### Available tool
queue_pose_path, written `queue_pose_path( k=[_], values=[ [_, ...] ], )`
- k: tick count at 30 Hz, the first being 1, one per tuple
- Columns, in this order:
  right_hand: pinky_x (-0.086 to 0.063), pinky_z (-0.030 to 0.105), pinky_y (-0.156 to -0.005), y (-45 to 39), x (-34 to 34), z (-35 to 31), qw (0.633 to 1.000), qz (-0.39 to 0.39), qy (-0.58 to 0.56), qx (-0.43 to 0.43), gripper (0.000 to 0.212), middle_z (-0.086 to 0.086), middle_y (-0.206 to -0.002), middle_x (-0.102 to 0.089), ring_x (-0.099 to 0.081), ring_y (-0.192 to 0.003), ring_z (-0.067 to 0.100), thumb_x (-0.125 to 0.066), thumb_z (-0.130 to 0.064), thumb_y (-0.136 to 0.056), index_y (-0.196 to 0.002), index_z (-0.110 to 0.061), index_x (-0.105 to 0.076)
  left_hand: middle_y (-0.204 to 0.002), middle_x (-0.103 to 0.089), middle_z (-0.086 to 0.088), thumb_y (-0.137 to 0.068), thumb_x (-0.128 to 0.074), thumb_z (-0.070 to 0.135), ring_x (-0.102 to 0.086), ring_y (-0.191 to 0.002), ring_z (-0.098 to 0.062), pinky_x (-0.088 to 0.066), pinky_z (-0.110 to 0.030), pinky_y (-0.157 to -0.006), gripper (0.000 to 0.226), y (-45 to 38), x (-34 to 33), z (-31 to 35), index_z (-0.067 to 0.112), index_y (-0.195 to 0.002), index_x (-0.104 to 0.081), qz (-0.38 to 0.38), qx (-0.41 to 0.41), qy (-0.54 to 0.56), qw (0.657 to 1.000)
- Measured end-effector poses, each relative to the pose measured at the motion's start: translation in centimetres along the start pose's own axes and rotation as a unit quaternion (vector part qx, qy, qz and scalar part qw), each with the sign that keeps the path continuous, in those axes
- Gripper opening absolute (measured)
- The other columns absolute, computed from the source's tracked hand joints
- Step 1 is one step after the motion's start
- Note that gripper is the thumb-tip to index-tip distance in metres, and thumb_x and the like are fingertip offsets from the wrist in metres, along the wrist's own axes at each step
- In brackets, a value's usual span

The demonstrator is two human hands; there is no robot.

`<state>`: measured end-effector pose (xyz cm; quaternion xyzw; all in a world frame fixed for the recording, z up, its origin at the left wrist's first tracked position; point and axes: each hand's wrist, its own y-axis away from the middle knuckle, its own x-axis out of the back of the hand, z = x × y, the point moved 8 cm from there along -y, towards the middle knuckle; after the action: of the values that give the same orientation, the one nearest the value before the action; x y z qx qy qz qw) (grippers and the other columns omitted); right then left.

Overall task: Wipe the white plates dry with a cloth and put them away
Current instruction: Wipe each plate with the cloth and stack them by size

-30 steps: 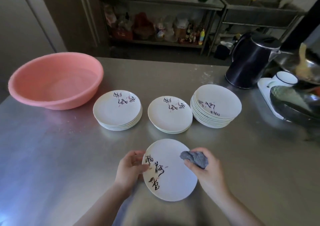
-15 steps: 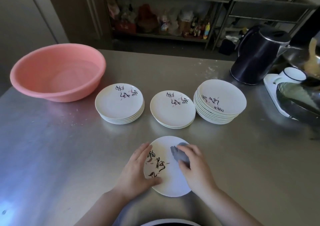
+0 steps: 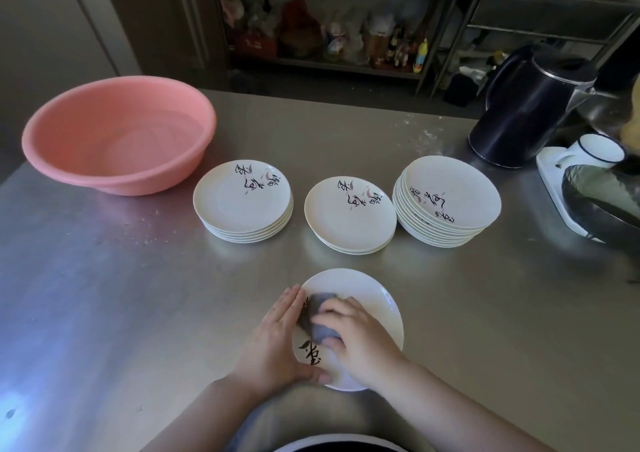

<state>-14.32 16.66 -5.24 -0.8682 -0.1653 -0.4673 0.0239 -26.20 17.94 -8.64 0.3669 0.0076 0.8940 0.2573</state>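
1. Right hand (image 3: 360,344) has slid my grey cloth (image 3: 317,320) leftward across the plate (image 3: 374,299), fingers curled over it.
2. Left hand (image 3: 273,340) steadies the rim, fingers straight.
3. Plate lies flat near the worktop's (image 3: 104,295) front edge, its lettering toward the left.

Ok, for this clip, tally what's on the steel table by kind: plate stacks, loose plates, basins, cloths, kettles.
Stacks of white printed plates: 3, left, middle, right
Single white plate being wiped: 1
Pink plastic basin: 1
Grey cloth: 1
Dark electric kettle: 1
Total: 7
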Motion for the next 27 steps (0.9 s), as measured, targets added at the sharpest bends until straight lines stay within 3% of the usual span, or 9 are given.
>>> queue_pose_path(
  k=[4, 6, 11, 14, 16, 18, 21, 24, 27],
  values=[
    [-0.036, 0.022, -0.094, 2.8, -0.1, 1.0, 0.998, -0.063, 0.004, 0.027, 0.040, -0.014, -0.121, -0.053, -0.036, -0.108, 0.002, -0.060, -0.009, -0.085, -0.121, -0.025, -0.066, -0.158, 0.001, 0.021, -0.033, -0.066, 0.078, 0.007, -0.143, 0.010, 0.002, 0.000, -0.106, 0.147, -0.1, 0.1, -0.4, 0.022, -0.157, -0.009, 0.010, 0.004, -0.002, 1.000],
    [-0.038, 0.022, -0.093, 3.4, 1.5, 3.0, 0.999, -0.050, 0.009, -0.011, 0.039, -0.018, -0.118, -0.054, -0.036, -0.104, -0.003, -0.059, -0.006, -0.084, -0.117, -0.027, -0.068, -0.159, 0.000, 0.022, -0.032, -0.067, 0.076, 0.005, -0.142, 0.011, 0.000, -0.001, -0.107, 0.146, 0.0, 0.1, -0.5, 0.024, -0.157, -0.009, 0.012, 0.004, 0.001, 1.000],
    [-0.042, 0.027, -0.092, 2.7, 3.6, 5.7, 0.995, -0.015, 0.043, -0.085, 0.039, -0.018, -0.121, -0.053, -0.041, -0.115, 0.003, -0.056, -0.002, -0.085, -0.114, -0.025, -0.069, -0.157, 0.002, 0.024, -0.032, -0.065, 0.076, 0.006, -0.142, 0.011, 0.001, -0.002, -0.107, 0.145, -0.2, 0.2, -0.2, 0.027, -0.156, -0.007, 0.013, -0.011, -0.020, 1.000],
    [-0.042, 0.019, -0.086, 2.2, 3.9, 5.4, 0.996, -0.038, 0.027, -0.078, 0.033, -0.010, -0.114, -0.059, -0.043, -0.098, -0.004, -0.055, 0.003, -0.082, -0.107, -0.013, -0.071, -0.156, 0.005, 0.021, -0.036, -0.063, 0.081, 0.006, -0.144, 0.007, 0.005, -0.007, -0.111, 0.145, -0.2, 0.4, 0.3, 0.025, -0.155, -0.004, 0.011, -0.036, -0.052, 0.998],
    [-0.036, 0.007, -0.078, 1.5, 5.1, 5.0, 0.997, -0.022, -0.014, -0.076, 0.027, -0.004, -0.104, -0.062, -0.047, -0.091, -0.005, -0.055, 0.009, -0.078, -0.096, -0.003, -0.071, -0.159, -0.008, 0.013, -0.041, -0.066, 0.084, -0.007, -0.148, -0.003, 0.001, -0.012, -0.116, 0.140, -0.3, 0.7, 0.8, 0.018, -0.155, -0.019, 0.029, -0.085, -0.097, 0.991],
    [-0.029, 0.003, -0.081, 0.1, 6.6, 4.6, 0.997, 0.032, -0.004, -0.064, 0.031, -0.013, -0.105, -0.058, -0.046, -0.095, -0.003, -0.057, 0.008, -0.078, -0.097, -0.010, -0.073, -0.154, -0.037, 0.001, -0.046, -0.066, 0.086, -0.032, -0.143, -0.014, -0.013, -0.022, -0.119, 0.123, -0.4, 1.1, 1.4, 0.013, -0.144, -0.047, 0.033, -0.136, -0.129, 0.982],
    [-0.026, 0.006, -0.088, -2.5, 6.9, 3.3, 0.998, 0.059, 0.035, -0.004, 0.036, -0.012, -0.117, -0.058, -0.037, -0.104, 0.004, -0.058, 0.004, -0.082, -0.108, -0.016, -0.071, -0.137, -0.060, 0.003, -0.053, -0.061, 0.085, -0.051, -0.131, -0.014, -0.042, -0.028, -0.108, 0.101, -0.7, 1.2, 2.7, 0.019, -0.129, -0.063, -0.034, -0.196, -0.185, 0.962],
    [-0.033, 0.023, -0.089, -4.3, 5.3, 2.1, 0.996, 0.001, 0.080, 0.036, 0.033, -0.007, -0.122, -0.060, -0.041, -0.110, 0.016, -0.053, 0.000, -0.088, -0.114, -0.014, -0.068, -0.149, -0.048, 0.010, -0.065, -0.068, 0.074, -0.040, -0.139, -0.010, -0.024, -0.023, -0.111, 0.089, -0.9, 0.8, 2.5, 0.023, -0.137, -0.057, -0.102, -0.218, -0.212, 0.947],
    [-0.039, 0.031, -0.090, -4.7, 3.8, 2.3, 0.992, -0.021, 0.124, 0.033, 0.044, -0.008, -0.129, -0.055, -0.040, -0.119, 0.020, -0.051, 0.003, -0.087, -0.124, -0.018, -0.063, -0.138, -0.058, 0.013, -0.065, -0.057, 0.082, -0.055, -0.126, -0.008, -0.040, -0.022, -0.102, 0.081, -0.9, 0.8, 2.0, 0.030, -0.126, -0.066, -0.101, -0.220, -0.220, 0.945]
  ],
)
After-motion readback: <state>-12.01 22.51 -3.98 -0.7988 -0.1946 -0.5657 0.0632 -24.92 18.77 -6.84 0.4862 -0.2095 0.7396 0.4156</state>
